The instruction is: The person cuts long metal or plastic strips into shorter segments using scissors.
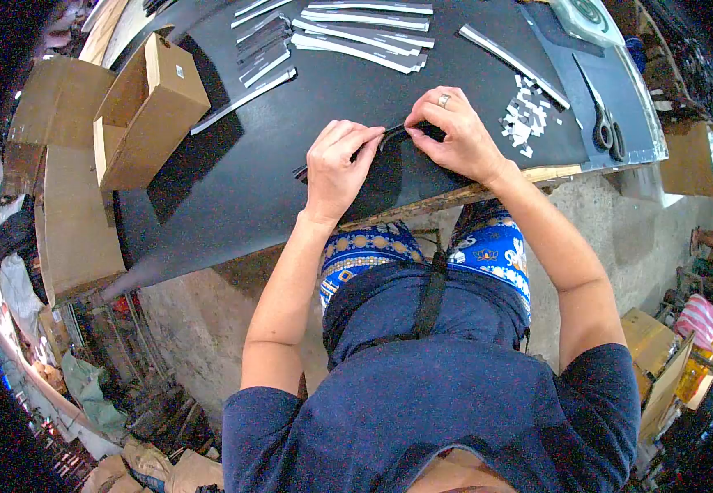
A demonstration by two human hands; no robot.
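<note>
Both my hands are at the near edge of the bench (pixel 209 189), which is covered in a dark sheet. They meet on a black piece (pixel 393 177) that lies flat right in front of me and reaches to the bench's front edge. My left hand (pixel 340 164) is curled over the left side of the piece, with its fingertips bent down and pinching the upper rim. My right hand (pixel 451 131) is closed on the same rim just beside it, thumb and forefinger pressed together on the thin edge. There is a ring (pixel 444 100) on one finger of that hand. The fingertips of the two hands are almost touching. I cannot tell what the piece is made of, as it is nearly the same colour as the sheet under it.

Further back on the bench, a stack of long strips (pixel 365 33) with pale edges lies in rows, well away from my hands. A single long strip (pixel 512 53) lies slantwise to the right of them. Near my right hand is a scatter of small white scraps (pixel 525 119), and beyond those are scissors (pixel 607 123), lying flat and pointing away from me. On the left of the bench stands an open cardboard box (pixel 147 107), tilted. My knees, in blue patterned cloth, show under the bench edge.
</note>
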